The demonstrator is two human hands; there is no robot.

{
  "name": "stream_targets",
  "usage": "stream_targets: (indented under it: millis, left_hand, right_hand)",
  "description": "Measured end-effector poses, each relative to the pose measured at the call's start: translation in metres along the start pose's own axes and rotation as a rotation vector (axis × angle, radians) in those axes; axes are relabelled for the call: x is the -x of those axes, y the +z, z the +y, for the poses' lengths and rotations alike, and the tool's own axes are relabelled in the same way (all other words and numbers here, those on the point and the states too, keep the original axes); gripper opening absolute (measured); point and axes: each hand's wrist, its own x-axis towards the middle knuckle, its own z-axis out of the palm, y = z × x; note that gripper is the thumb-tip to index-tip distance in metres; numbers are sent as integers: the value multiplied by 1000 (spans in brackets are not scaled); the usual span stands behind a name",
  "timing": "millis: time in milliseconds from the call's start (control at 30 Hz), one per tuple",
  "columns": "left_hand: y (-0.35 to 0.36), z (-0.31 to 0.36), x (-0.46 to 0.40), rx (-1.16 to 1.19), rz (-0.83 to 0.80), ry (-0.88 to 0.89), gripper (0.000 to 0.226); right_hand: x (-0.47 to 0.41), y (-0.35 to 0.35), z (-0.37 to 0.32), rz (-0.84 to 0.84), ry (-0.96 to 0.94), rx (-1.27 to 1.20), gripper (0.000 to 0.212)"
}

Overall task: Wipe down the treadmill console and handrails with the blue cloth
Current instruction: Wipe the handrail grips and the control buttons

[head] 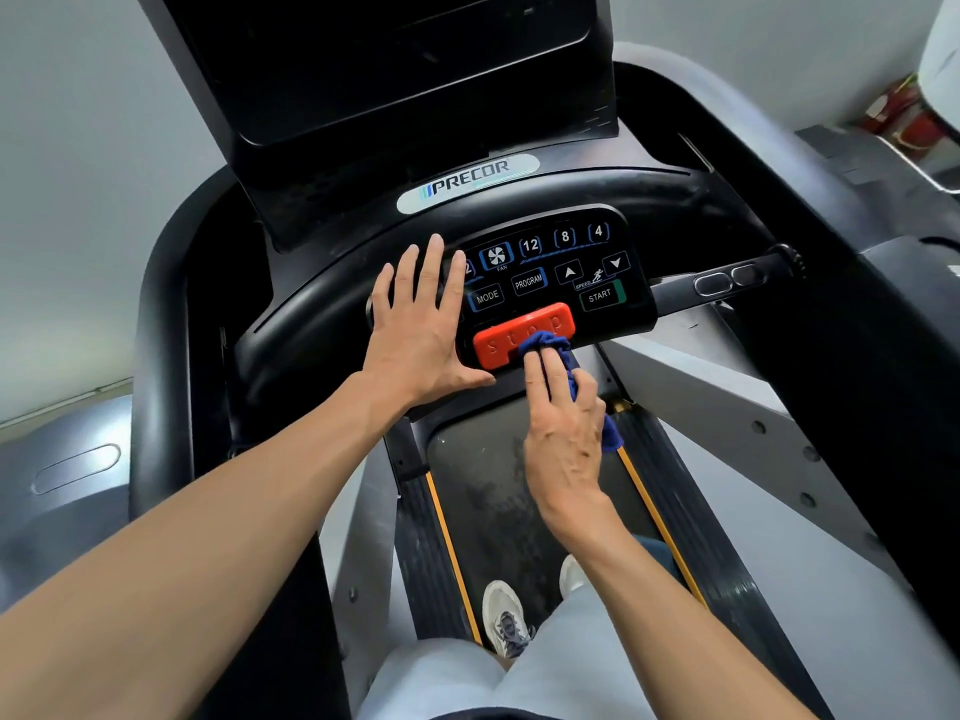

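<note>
The black treadmill console [597, 262] carries lit buttons and a red stop bar [498, 341] along its lower edge. My left hand [421, 324] lies flat with straight fingers on the console's left part, covering some buttons. My right hand [563, 433] grips the bunched blue cloth [550, 345] and presses it against the stop bar's lower right part. A tail of the cloth hangs below the hand. The dark curved handrail [322, 288] arcs above the keypad. A side grip with silver pulse sensors [727, 278] sticks out to the right.
A dark screen [395, 70] rises behind the console above the Precor badge [467, 181]. Below lie the running belt [493, 491] with yellow edge lines, grey side rails, and my white shoes [506, 615]. Red items sit by the wall at far right.
</note>
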Motion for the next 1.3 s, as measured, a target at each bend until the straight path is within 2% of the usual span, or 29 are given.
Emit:
stream_targets:
  millis: [133,233,300,400,467,633,833,1100,1200,1300]
  left_hand:
    - [0,0,0,4,0,3,146]
    - [-2,-5,1,13,-7,27,145]
    - [-3,-12,4,7,-4,77,143]
    - [-2,-27,18,-6,25,138,136]
    - [1,-36,30,-28,30,146,134]
    - [4,-50,48,-30,-10,155,139]
    - [3,-56,52,15,-19,159,140]
    - [11,-48,54,26,0,146,141]
    - [12,-45,53,29,3,133,141]
    - [10,-45,54,12,-3,134,139]
  right_hand:
    - [0,3,1,-4,-84,7,86]
    - [-4,-3,4,-2,25,-12,88]
    - [2,-4,-17,17,65,-65,81]
    - [23,5,-50,-15,-82,-74,71]
    - [26,13,-60,-43,-111,-72,70]
    - [7,14,-76,-56,-74,-46,81]
    - [47,25,-64,-118,2,-32,89]
    - [43,20,-63,-109,-41,-34,78]
    - [37,12,-65,-65,-119,-5,71]
    - [11,3,-76,-33,-123,3,73]
